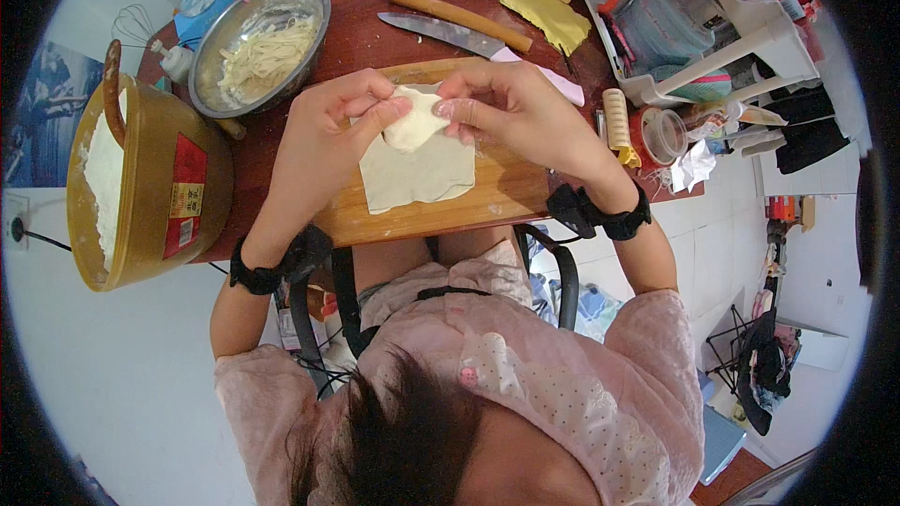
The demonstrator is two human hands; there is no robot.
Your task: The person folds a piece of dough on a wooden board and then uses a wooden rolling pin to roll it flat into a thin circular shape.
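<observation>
Between my two hands a small folded piece of pale dough (413,125) is pinched by its upper edges. My left hand (325,119) grips its left corner with thumb and fingers. At the other side, my right hand (517,107) holds the right corner the same way. Directly beneath lies a roughly square sheet of pale dough (422,179), its far part covered by the held piece and the fingers. The sheet rests on a wooden cutting board (513,186) at the near table edge. What the folded piece contains, if anything, is hidden.
Beyond the board lie a kitchen knife (439,33), a wooden rolling pin (460,17) and a yellow dough sheet (545,13). A metal bowl (320,49) with dough strips stands left, near a yellow tub (151,190) of white flour. A white rack (731,42) borders the right.
</observation>
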